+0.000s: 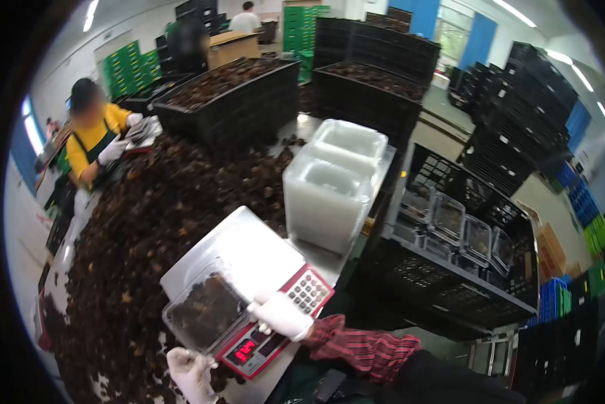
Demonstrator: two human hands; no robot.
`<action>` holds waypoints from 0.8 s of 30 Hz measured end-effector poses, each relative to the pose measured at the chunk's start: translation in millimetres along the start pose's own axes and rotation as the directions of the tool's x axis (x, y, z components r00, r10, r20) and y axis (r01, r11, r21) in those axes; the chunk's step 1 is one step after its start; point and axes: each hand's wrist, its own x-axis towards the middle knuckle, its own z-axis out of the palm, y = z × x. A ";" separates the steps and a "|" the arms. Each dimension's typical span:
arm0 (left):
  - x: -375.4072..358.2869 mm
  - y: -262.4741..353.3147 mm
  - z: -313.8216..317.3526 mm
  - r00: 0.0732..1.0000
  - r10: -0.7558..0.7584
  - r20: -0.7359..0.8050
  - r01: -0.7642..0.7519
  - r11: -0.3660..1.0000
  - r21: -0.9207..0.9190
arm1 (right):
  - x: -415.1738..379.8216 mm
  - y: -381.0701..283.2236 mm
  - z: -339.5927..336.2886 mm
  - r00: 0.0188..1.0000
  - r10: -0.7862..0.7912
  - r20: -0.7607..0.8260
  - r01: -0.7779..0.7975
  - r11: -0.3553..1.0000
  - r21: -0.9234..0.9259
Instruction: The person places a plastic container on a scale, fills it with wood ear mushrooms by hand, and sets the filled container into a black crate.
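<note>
A clear plastic tray [205, 308] filled with dark dried pieces rests on a white weighing scale [248, 259] with a red display. My right hand [282, 315], in a white glove, grips the tray's right edge. Holding the tray's lower left corner is my left hand [191, 372], also gloved. A large heap of the same dark pieces [161, 215] covers the table to the left.
Stacks of empty clear trays [329, 195] stand behind the scale. A black crate [464, 236] on the right holds several filled trays. Black crates [235, 94] of dark material sit at the back. A person in yellow [97, 135] works at the far left.
</note>
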 end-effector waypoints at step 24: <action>-51.3 -11.5 29.0 0.982 -0.091 0.166 0.037 0.952 0.304 | -139.9 -45.0 -461.6 0.973 0.116 -0.201 -0.194 -0.076 -0.978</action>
